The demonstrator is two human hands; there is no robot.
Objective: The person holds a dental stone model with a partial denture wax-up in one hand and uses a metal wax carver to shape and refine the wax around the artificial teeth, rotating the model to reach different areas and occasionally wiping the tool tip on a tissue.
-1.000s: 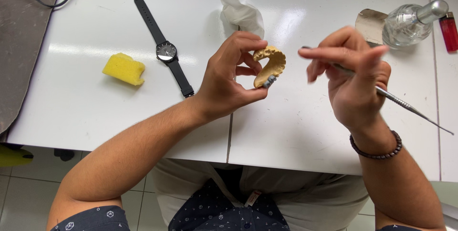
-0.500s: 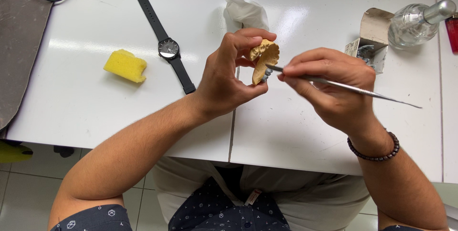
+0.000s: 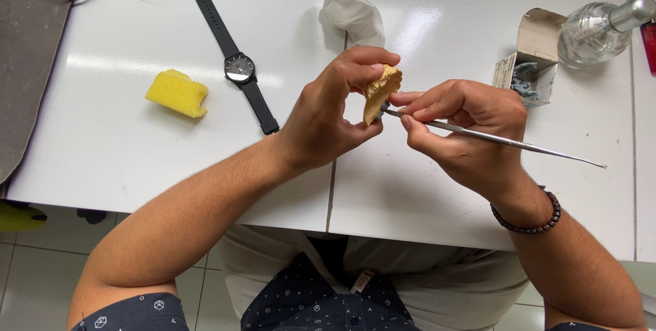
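My left hand (image 3: pixel 328 116) grips a small yellowish plaster dental cast (image 3: pixel 380 90) between thumb and fingers, held on edge above the white table (image 3: pixel 123 146). My right hand (image 3: pixel 465 133) pinches a thin metal instrument (image 3: pixel 506 141) like a pen. Its near tip touches the lower side of the cast, and its far end points right. A dark bead bracelet (image 3: pixel 529 218) circles my right wrist.
A black wristwatch (image 3: pixel 239 68) and a yellow sponge (image 3: pixel 176 92) lie at the left. A crumpled white tissue (image 3: pixel 352 6) sits behind the hands. At the right stand an open small cardboard box (image 3: pixel 529 58), a glass bottle (image 3: pixel 598 27) and a red object (image 3: pixel 649 44).
My right hand came in from the right and brought the instrument's tip to the cast. My left hand turned the cast from flat-facing to edge-on.
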